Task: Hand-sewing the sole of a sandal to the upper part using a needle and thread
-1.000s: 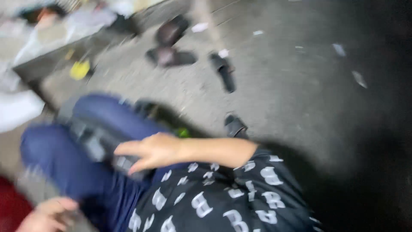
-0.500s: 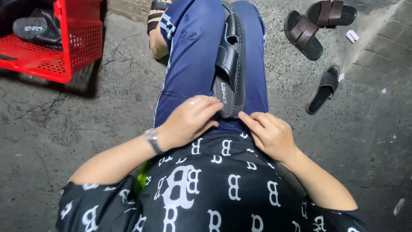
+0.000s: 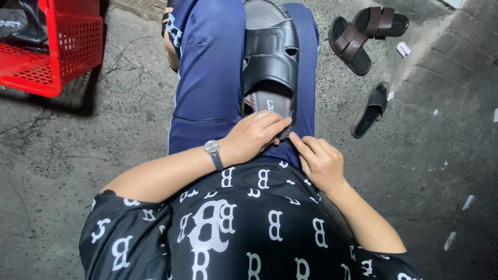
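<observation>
1. I am seated on the concrete floor with a black sandal lying lengthwise on my lap, between my thighs in blue trousers, its heel end toward me and its two broad straps facing up.

2. My left hand, the one with the wristwatch, rests on the heel end of the black sandal. Its fingers lie curled over the edge of the insole and press down on it rather than closing into a full grip.

3. My right hand sits just beside the left hand, loosely curled, its forefinger touching the rim of the heel. I cannot tell whether it pinches anything small there.

4. As I judge it, the step in hand is working at the sandal's heel edge: steadying it with one hand while the other picks or presses at the rim.

5. The next move calls for a firm hold from my left hand, so the sandal does not slide off my lap, and a fine fingertip touch from my right.

6. Around me: a red plastic basket on the floor to my left, a pair of brown sandals ahead to the right, and one more dark sandal nearer.
</observation>
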